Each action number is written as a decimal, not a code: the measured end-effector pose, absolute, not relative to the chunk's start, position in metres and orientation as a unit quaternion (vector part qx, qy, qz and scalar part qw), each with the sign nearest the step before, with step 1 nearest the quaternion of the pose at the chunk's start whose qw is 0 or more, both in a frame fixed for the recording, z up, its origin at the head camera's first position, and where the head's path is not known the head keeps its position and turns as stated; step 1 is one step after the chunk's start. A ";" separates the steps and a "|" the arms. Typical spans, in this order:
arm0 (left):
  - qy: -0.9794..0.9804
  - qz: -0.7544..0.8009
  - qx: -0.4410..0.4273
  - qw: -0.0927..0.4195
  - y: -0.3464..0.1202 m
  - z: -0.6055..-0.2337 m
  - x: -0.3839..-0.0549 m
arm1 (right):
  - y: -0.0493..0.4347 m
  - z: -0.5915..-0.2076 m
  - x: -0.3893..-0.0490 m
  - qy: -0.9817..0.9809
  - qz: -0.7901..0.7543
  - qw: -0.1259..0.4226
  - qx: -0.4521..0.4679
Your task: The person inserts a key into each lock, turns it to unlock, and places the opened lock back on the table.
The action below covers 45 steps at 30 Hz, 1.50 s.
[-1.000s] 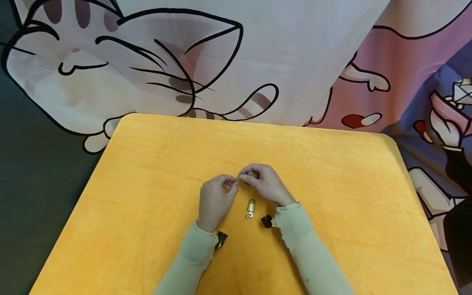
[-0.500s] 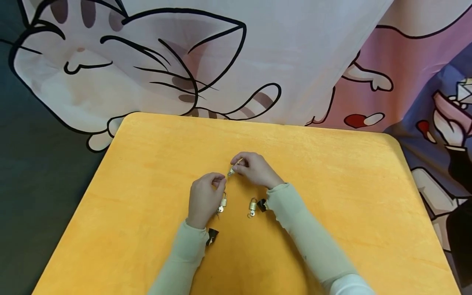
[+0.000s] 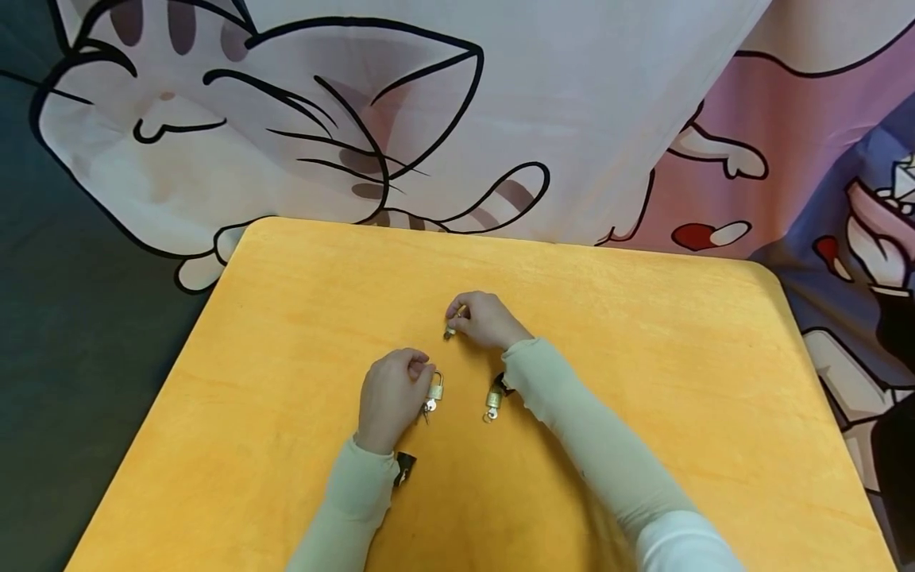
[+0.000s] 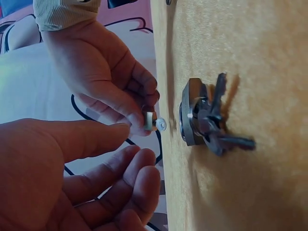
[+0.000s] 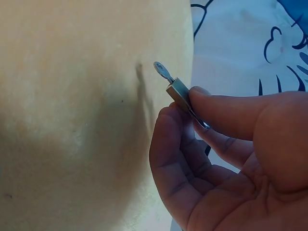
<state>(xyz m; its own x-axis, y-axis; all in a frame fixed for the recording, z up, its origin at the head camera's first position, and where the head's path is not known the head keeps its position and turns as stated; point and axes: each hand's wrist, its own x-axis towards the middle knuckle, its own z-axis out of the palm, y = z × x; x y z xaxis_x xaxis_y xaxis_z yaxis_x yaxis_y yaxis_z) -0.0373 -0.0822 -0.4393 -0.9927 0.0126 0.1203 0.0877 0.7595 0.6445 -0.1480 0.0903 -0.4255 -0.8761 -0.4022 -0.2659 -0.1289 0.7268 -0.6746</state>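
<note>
Between thumb and fingers, my right hand (image 3: 484,319) pinches a small brass padlock (image 5: 179,95) by its shackle end. A key (image 5: 162,70) sticks out of its lower end, above the table. My left hand (image 3: 391,397) has loosely bent fingers with nothing between them. Close by its fingertips, a second padlock (image 3: 434,392) lies on the table, its shackle toward the far side; keys (image 4: 219,120) hang from it in the left wrist view. A third padlock (image 3: 494,399), also with a key, lies to the right, its shackle end partly covered by the black piece at my right cuff.
The yellow table (image 3: 286,318) spreads wide around both hands. Behind its far edge hangs a cloth (image 3: 557,119) printed with cartoon figures. Black pieces are fixed at the cuffs, such as the left one (image 3: 404,467). Dark floor (image 3: 86,381) shows at left.
The hands, together at their fingertips a second ago, have moved apart. The left hand drew back toward the near left, uncovering a padlock; the right carried its padlock slightly away.
</note>
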 end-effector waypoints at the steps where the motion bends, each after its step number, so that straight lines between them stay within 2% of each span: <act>1: -0.937 -0.344 -0.022 0.048 -0.082 -0.439 -0.037 | 0.090 -0.426 -0.149 0.909 -0.336 0.202 -0.145; 11: -0.947 -0.321 0.010 -0.016 -0.086 -0.441 -0.030 | 0.090 -0.431 -0.150 0.919 -0.316 0.206 -0.113; 21: -0.951 -0.305 0.015 -0.052 -0.091 -0.442 -0.024 | 0.091 -0.429 -0.144 0.934 -0.297 0.165 -0.109; 27: -0.953 -0.297 0.009 -0.053 -0.092 -0.441 -0.021 | 0.083 -0.424 -0.130 0.939 -0.276 0.140 -0.152; 37: -0.958 -0.283 -0.004 -0.051 -0.091 -0.441 -0.017 | 0.068 -0.416 -0.096 0.921 -0.231 0.184 -0.253; 45: -0.959 -0.277 -0.002 -0.062 -0.089 -0.442 -0.014 | 0.063 -0.421 -0.082 0.919 -0.210 0.175 -0.285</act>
